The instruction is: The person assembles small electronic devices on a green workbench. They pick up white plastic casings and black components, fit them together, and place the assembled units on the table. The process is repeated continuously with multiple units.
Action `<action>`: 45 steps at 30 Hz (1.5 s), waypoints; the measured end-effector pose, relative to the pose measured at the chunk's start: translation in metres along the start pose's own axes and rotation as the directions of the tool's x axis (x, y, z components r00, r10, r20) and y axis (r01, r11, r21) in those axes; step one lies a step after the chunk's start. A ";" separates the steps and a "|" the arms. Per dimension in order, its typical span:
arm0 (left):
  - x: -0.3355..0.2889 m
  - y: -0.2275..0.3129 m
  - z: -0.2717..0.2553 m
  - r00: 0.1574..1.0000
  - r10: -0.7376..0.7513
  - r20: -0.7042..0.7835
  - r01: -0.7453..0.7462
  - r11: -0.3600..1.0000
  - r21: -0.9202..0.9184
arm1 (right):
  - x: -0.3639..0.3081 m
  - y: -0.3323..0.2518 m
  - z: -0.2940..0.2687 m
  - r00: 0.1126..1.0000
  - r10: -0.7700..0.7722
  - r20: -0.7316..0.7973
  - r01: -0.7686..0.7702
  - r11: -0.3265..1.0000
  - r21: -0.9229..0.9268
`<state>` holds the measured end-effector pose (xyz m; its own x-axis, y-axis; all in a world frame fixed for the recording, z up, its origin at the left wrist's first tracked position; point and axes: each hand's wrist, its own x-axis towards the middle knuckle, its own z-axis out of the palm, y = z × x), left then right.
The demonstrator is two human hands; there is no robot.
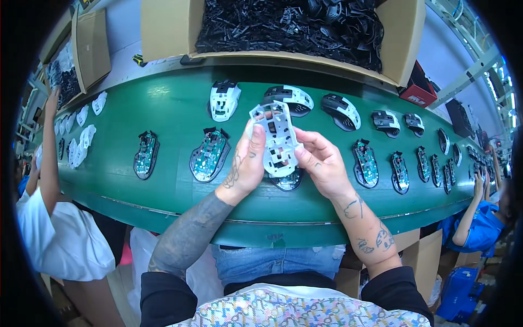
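Observation:
My left hand (246, 163) and my right hand (322, 161) hold a white plastic mouse frame (276, 137) between them, upright above the green conveyor belt (174, 109). Both thumbs press on its face. Directly under the frame lies a mouse base with a circuit board (287, 181), mostly hidden by my hands. Another open mouse base with a green board (208, 155) lies just left of my left hand.
Assembled black-and-white mouse shells (224, 99) line the belt's far side, and open bases with boards (365, 163) run along to the right. A cardboard box of black plastic parts (289, 27) stands behind the belt. Other people work at the left (52, 136) and right (476, 218).

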<state>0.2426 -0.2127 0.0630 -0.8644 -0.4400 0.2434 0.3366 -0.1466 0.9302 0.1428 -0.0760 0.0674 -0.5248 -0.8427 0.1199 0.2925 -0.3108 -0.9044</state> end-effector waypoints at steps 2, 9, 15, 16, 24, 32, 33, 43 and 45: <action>-0.002 0.008 0.003 0.999 0.021 -0.036 -0.014 0.985 0.170 | -0.001 -0.005 0.003 0.997 -0.077 0.018 0.077 0.997 -0.028; 0.002 0.000 -0.004 0.993 -0.088 -0.083 0.077 0.989 -0.128 | 0.003 -0.008 0.003 0.789 -0.570 0.230 0.471 0.319 -0.822; 0.008 -0.003 -0.016 0.996 -0.085 -0.041 0.076 0.980 -0.186 | 0.011 -0.006 0.004 0.843 -0.511 0.166 0.449 0.501 -0.740; 0.010 -0.005 -0.020 0.993 -0.108 -0.043 0.097 0.974 -0.204 | 0.014 -0.007 0.004 0.849 -0.499 0.175 0.449 0.507 -0.736; 0.013 0.018 -0.021 0.999 -0.036 -0.032 0.031 0.988 -0.150 | 0.127 -0.090 -0.036 0.723 -0.612 0.320 0.523 0.183 -0.833; 0.018 0.008 -0.034 0.996 -0.079 -0.051 0.068 0.981 -0.181 | 0.258 -0.102 -0.127 0.969 -0.195 0.154 0.056 -0.434 -0.899; 0.018 0.009 -0.035 0.995 -0.081 -0.051 0.072 0.984 -0.160 | 0.254 -0.096 -0.125 0.967 -0.199 0.161 0.053 -0.462 -0.885; 0.016 0.011 -0.039 0.980 -0.177 -0.088 0.152 0.960 -0.235 | 0.202 -0.116 -0.094 0.789 -0.586 0.184 0.167 -0.084 -0.982; 0.015 0.011 -0.033 0.980 -0.187 -0.059 0.167 0.952 -0.257 | 0.181 -0.117 -0.089 0.793 -0.610 0.021 0.275 0.327 -0.904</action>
<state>0.2452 -0.2503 0.0677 -0.8885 -0.4563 0.0480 0.2724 -0.4404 0.8555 -0.0574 -0.1536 0.1582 -0.5776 -0.4875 0.6547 -0.7715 0.0641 -0.6329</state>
